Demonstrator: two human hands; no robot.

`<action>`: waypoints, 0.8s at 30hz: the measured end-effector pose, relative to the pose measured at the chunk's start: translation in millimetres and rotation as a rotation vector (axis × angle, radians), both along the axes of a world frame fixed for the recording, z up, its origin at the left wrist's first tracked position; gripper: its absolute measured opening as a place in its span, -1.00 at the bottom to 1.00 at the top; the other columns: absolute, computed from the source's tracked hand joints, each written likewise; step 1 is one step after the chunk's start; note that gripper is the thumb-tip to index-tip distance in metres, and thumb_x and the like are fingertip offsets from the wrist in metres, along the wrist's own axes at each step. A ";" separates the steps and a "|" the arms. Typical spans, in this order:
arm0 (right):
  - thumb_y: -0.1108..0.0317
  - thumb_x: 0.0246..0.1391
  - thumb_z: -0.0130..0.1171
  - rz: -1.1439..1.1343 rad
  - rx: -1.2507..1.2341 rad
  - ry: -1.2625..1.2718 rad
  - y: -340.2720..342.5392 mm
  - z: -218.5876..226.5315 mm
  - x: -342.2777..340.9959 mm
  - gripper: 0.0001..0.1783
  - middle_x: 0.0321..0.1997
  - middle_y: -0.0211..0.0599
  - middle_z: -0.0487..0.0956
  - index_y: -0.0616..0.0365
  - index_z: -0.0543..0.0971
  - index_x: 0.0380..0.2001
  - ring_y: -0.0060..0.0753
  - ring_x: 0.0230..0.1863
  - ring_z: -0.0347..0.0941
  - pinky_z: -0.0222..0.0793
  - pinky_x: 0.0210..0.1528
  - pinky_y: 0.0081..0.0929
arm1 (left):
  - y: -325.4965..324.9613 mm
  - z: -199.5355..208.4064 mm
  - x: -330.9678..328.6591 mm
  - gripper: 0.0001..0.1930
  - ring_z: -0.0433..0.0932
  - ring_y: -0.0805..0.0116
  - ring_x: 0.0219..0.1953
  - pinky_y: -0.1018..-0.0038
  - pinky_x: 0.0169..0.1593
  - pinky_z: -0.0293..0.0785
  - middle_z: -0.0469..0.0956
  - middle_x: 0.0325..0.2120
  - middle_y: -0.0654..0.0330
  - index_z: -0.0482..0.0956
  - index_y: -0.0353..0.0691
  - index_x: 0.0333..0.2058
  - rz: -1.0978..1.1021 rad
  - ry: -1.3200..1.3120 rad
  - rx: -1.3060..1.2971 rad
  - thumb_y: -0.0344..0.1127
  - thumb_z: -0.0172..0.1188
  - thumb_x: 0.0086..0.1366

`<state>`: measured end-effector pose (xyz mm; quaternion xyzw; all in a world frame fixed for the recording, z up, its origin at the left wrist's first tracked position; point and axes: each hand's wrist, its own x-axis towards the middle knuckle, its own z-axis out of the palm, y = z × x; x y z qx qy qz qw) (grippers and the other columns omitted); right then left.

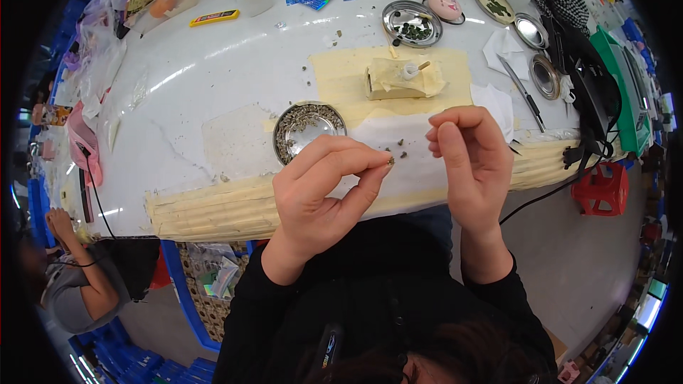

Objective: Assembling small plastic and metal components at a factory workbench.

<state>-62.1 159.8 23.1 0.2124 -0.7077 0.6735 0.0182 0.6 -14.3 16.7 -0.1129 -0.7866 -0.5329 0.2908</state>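
Metal dish [309, 128] holds small brownish bits; left hand [324, 192] fingers pinch one bit [390, 161], right hand [469, 160] fingers together.

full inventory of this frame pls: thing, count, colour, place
tiny piece: 1, brownish, pinched in left fingertips
loose bits: a few, dark, on table by the hands
round metal dish: 1, silver, small greyish pieces inside, near left hand
taped block: 1, cream, on tape patch mid-table
metal dish with green pieces: 1, silver, far side
empty round tins: 2, silver, right side
tweezers: 1, metal, right of block
yellow flat box: 1, far left
red stool: 1, floor, right
table: 1, white, front edge taped cream
another person: 1, grey top, lower left
left hand: pinching
right hand: fingertips together, contents not visible
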 end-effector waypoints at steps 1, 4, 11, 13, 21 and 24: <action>0.51 0.15 0.18 -0.108 0.064 0.160 0.2 -1.8 -8.7 -0.91 -0.40 -0.35 0.53 0.29 0.56 -0.27 -0.62 -0.39 0.45 0.37 -0.28 -0.65 | -0.1 -0.5 -0.2 -0.81 0.58 0.39 -0.45 0.55 -0.38 0.48 0.59 -0.44 0.15 0.65 -0.34 -0.34 0.013 0.010 0.005 -0.65 0.33 0.02; 0.53 0.08 0.22 -0.280 0.357 0.482 -3.3 12.1 -30.7 -0.89 -0.42 -0.29 0.53 0.22 0.60 -0.28 -0.51 -0.42 0.46 0.38 -0.31 -0.62 | -0.6 -6.4 -1.2 -0.80 0.58 0.39 -0.45 0.56 -0.38 0.48 0.59 -0.44 0.15 0.65 -0.35 -0.33 0.041 0.034 0.018 -0.66 0.33 0.02; 0.50 0.00 0.27 -0.257 0.449 0.567 -13.3 3.3 -57.6 -0.93 -0.47 -0.33 0.52 0.21 0.61 -0.38 -0.36 -0.47 0.44 0.37 -0.40 -0.48 | -1.4 -7.6 0.6 -0.80 0.57 0.38 -0.45 0.56 -0.38 0.47 0.59 -0.45 0.14 0.65 -0.35 -0.33 0.074 0.041 0.042 -0.67 0.33 0.02; 0.52 -0.01 0.28 -0.279 0.430 0.582 -13.4 5.0 -56.4 -0.93 -0.47 -0.34 0.52 0.21 0.61 -0.39 -0.39 -0.47 0.43 0.37 -0.40 -0.51 | -1.5 -8.1 0.5 -0.80 0.57 0.39 -0.46 0.56 -0.39 0.47 0.59 -0.45 0.13 0.65 -0.35 -0.34 0.072 0.035 0.050 -0.67 0.33 0.02; 0.54 0.17 0.15 -0.109 0.042 0.426 -4.0 12.7 -18.8 -0.93 -0.34 -0.27 0.56 0.33 0.51 -0.29 -0.59 -0.36 0.44 0.40 -0.31 -0.63 | -0.2 -8.3 0.0 -0.82 0.56 0.42 -0.48 0.58 -0.41 0.46 0.59 -0.46 0.14 0.65 -0.36 -0.35 0.075 0.032 0.070 -0.67 0.33 0.02; 0.48 0.28 0.02 0.105 -0.289 0.058 -13.5 8.4 -3.1 -0.87 -0.30 -0.24 0.56 0.34 0.42 -0.19 -0.55 -0.28 0.51 0.48 -0.20 -0.59 | 0.8 -7.3 0.0 -0.82 0.56 0.42 -0.48 0.58 -0.41 0.45 0.59 -0.46 0.14 0.64 -0.36 -0.36 0.075 0.021 0.066 -0.66 0.33 0.02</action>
